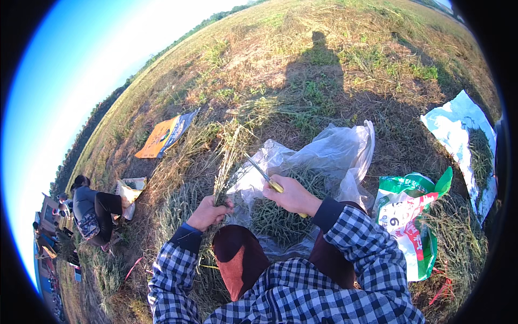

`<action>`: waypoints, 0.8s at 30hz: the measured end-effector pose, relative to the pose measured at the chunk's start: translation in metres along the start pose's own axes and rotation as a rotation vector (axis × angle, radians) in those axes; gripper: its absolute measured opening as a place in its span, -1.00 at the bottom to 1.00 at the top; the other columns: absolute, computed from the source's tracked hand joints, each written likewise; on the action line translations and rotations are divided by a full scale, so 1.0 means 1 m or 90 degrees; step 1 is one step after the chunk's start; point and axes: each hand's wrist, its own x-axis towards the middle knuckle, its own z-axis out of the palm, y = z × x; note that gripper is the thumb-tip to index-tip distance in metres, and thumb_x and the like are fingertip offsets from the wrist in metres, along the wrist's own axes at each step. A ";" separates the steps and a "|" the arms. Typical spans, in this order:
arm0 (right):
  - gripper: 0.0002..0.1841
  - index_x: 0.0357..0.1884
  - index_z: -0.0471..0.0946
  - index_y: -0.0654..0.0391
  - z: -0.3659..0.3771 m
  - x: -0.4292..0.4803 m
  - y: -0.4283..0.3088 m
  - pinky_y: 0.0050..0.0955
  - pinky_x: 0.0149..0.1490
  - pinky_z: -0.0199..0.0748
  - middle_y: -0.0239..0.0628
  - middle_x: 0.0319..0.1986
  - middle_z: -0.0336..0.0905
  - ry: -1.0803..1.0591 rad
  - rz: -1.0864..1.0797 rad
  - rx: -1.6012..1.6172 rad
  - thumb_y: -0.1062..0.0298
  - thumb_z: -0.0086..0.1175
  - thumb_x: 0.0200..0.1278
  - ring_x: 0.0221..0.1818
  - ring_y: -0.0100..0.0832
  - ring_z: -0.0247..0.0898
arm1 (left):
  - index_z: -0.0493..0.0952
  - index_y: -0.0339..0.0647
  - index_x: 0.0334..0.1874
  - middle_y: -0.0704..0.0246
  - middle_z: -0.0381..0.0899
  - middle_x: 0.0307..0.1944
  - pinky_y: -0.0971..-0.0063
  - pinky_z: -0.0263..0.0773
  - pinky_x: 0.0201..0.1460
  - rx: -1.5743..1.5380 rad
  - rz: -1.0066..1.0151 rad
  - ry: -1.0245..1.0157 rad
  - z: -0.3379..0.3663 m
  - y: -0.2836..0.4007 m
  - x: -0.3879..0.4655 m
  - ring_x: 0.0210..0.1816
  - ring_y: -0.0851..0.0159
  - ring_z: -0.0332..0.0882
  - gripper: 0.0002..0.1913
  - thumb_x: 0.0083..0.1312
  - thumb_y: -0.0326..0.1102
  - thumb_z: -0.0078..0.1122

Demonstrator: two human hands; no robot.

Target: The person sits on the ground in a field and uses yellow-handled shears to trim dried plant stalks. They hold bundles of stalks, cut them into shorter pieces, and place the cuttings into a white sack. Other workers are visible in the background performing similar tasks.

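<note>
My left hand is closed around a bunch of thin, dry plant stalks that stand up and away from me. In my right hand is a bladed hand tool with a yellow handle; its metal end points up and left, close beside the stalks. Whether it is a knife or a sickle, I cannot tell. Between my knees a clear plastic sheet lies spread on the ground. On it rests a heap of short green plant tops, below and between my hands.
Cut plants lie heaped left of my knee. At right are a green, white and red printed sack and a white sheet bearing more plant tops. An orange sack lies ahead left. Another person sits at far left.
</note>
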 end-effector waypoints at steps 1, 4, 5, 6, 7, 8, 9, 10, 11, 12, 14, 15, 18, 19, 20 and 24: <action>-0.66 -0.24 0.50 0.23 -0.001 0.003 -0.002 -0.22 -0.16 0.41 -0.08 -0.40 0.57 -0.004 -0.011 0.012 0.09 0.12 0.24 -0.31 -0.15 0.53 | 0.54 -0.28 -0.16 0.33 0.63 -0.43 0.71 0.14 -0.67 0.027 -0.005 -0.005 0.001 0.000 -0.001 -0.69 0.63 0.27 -0.82 0.19 -0.56 0.14; -0.66 -0.25 0.51 0.24 -0.005 0.008 -0.006 -0.21 -0.14 0.40 -0.06 -0.38 0.57 0.003 -0.009 0.010 0.10 0.11 0.24 -0.29 -0.12 0.53 | 0.55 -0.28 -0.16 0.34 0.64 -0.41 0.71 0.14 -0.66 0.027 0.015 -0.029 0.004 0.001 -0.003 -0.69 0.63 0.25 -0.83 0.20 -0.55 0.14; -0.65 -0.24 0.51 0.24 -0.007 0.008 -0.007 -0.21 -0.14 0.39 -0.05 -0.38 0.57 0.010 -0.027 -0.022 0.09 0.11 0.24 -0.28 -0.10 0.53 | 0.54 -0.28 -0.16 0.33 0.64 -0.40 0.71 0.14 -0.66 0.020 0.015 -0.035 0.006 0.001 -0.004 -0.69 0.63 0.26 -0.83 0.20 -0.55 0.14; -0.64 -0.23 0.51 0.25 -0.009 0.008 -0.008 -0.20 -0.14 0.39 -0.04 -0.38 0.57 0.016 -0.044 -0.043 0.09 0.10 0.24 -0.28 -0.08 0.53 | 0.54 -0.29 -0.17 0.33 0.64 -0.39 0.71 0.14 -0.66 0.017 0.015 -0.045 0.007 0.002 -0.004 -0.68 0.62 0.27 -0.83 0.19 -0.55 0.14; -0.63 -0.23 0.50 0.26 -0.011 0.008 -0.010 -0.19 -0.13 0.38 -0.02 -0.37 0.57 0.019 -0.052 -0.058 0.08 0.10 0.24 -0.27 -0.06 0.53 | 0.54 -0.30 -0.17 0.33 0.65 -0.38 0.71 0.14 -0.66 0.016 0.015 -0.056 0.008 0.003 -0.005 -0.68 0.62 0.27 -0.83 0.19 -0.54 0.13; -0.62 -0.22 0.50 0.27 -0.013 0.007 -0.011 -0.18 -0.13 0.38 -0.01 -0.37 0.57 0.026 -0.070 -0.078 0.08 0.10 0.24 -0.26 -0.03 0.52 | 0.54 -0.30 -0.17 0.32 0.65 -0.37 0.71 0.15 -0.65 0.014 0.014 -0.056 0.009 0.003 -0.005 -0.68 0.62 0.27 -0.83 0.19 -0.55 0.13; -0.61 -0.22 0.50 0.28 -0.014 0.006 -0.013 -0.16 -0.13 0.38 0.01 -0.37 0.58 0.029 -0.077 -0.090 0.08 0.09 0.25 -0.26 -0.01 0.52 | 0.54 -0.30 -0.17 0.31 0.65 -0.37 0.71 0.16 -0.65 0.014 0.011 -0.058 0.010 0.004 -0.005 -0.68 0.62 0.28 -0.83 0.18 -0.55 0.13; -0.61 -0.21 0.49 0.29 -0.016 0.006 -0.014 -0.15 -0.13 0.37 0.02 -0.36 0.58 0.031 -0.078 -0.097 0.07 0.09 0.25 -0.25 0.02 0.52 | 0.53 -0.30 -0.17 0.30 0.65 -0.36 0.71 0.17 -0.65 0.015 0.008 -0.061 0.010 0.004 -0.005 -0.67 0.62 0.28 -0.83 0.18 -0.55 0.12; -0.60 -0.20 0.49 0.30 -0.017 0.005 -0.016 -0.13 -0.13 0.37 0.03 -0.36 0.57 0.036 -0.086 -0.115 0.08 0.08 0.25 -0.25 0.03 0.51 | 0.53 -0.31 -0.17 0.30 0.65 -0.36 0.71 0.17 -0.64 0.017 0.012 -0.066 0.011 0.005 -0.005 -0.67 0.61 0.28 -0.83 0.18 -0.56 0.12; -0.60 -0.19 0.48 0.31 -0.018 0.005 -0.017 -0.12 -0.13 0.37 0.05 -0.36 0.57 0.039 -0.088 -0.129 0.08 0.08 0.25 -0.24 0.05 0.51 | 0.53 -0.31 -0.17 0.30 0.65 -0.36 0.70 0.17 -0.64 0.019 0.016 -0.071 0.011 0.006 -0.005 -0.67 0.61 0.29 -0.83 0.18 -0.56 0.12; -0.60 -0.18 0.47 0.31 -0.019 0.005 -0.018 -0.10 -0.13 0.36 0.07 -0.36 0.57 0.035 -0.087 -0.148 0.09 0.08 0.25 -0.24 0.07 0.50 | 0.52 -0.32 -0.16 0.29 0.65 -0.36 0.70 0.17 -0.64 0.017 0.015 -0.076 0.011 0.007 -0.006 -0.67 0.60 0.29 -0.82 0.18 -0.56 0.12; -0.60 -0.18 0.47 0.31 -0.020 0.005 -0.018 -0.10 -0.13 0.36 0.07 -0.35 0.57 0.030 -0.084 -0.153 0.09 0.08 0.25 -0.24 0.07 0.50 | 0.52 -0.32 -0.16 0.29 0.64 -0.36 0.70 0.17 -0.64 0.012 0.010 -0.077 0.011 0.008 -0.006 -0.67 0.60 0.29 -0.82 0.18 -0.57 0.11; -0.60 -0.16 0.46 0.30 -0.020 0.004 -0.014 -0.09 -0.13 0.37 0.07 -0.35 0.57 0.024 -0.095 -0.154 0.09 0.08 0.25 -0.23 0.08 0.50 | 0.52 -0.32 -0.16 0.28 0.64 -0.35 0.70 0.17 -0.64 -0.012 -0.012 -0.086 0.010 0.009 -0.008 -0.67 0.59 0.28 -0.82 0.18 -0.57 0.11; -0.60 -0.16 0.46 0.29 -0.021 0.004 -0.012 -0.09 -0.13 0.37 0.07 -0.34 0.57 0.023 -0.102 -0.152 0.09 0.08 0.25 -0.23 0.09 0.50 | 0.51 -0.31 -0.16 0.28 0.63 -0.35 0.70 0.16 -0.64 -0.022 -0.021 -0.089 0.010 0.009 -0.008 -0.67 0.59 0.28 -0.82 0.18 -0.57 0.11; -0.63 -0.14 0.47 0.25 -0.021 0.003 -0.010 -0.13 -0.14 0.37 0.03 -0.37 0.57 0.022 -0.096 -0.161 0.10 0.08 0.25 -0.26 0.04 0.51 | 0.52 -0.31 -0.16 0.29 0.63 -0.36 0.70 0.14 -0.64 -0.026 -0.018 -0.091 0.010 0.009 -0.009 -0.69 0.60 0.26 -0.82 0.18 -0.57 0.11; -0.68 -0.12 0.48 0.16 -0.020 0.003 -0.010 -0.20 -0.18 0.38 -0.05 -0.41 0.56 0.028 -0.089 -0.189 0.11 0.07 0.27 -0.32 -0.06 0.53 | 0.53 -0.30 -0.16 0.29 0.63 -0.37 0.70 0.11 -0.65 -0.021 -0.015 -0.098 0.010 0.008 -0.008 -0.71 0.62 0.23 -0.82 0.19 -0.57 0.11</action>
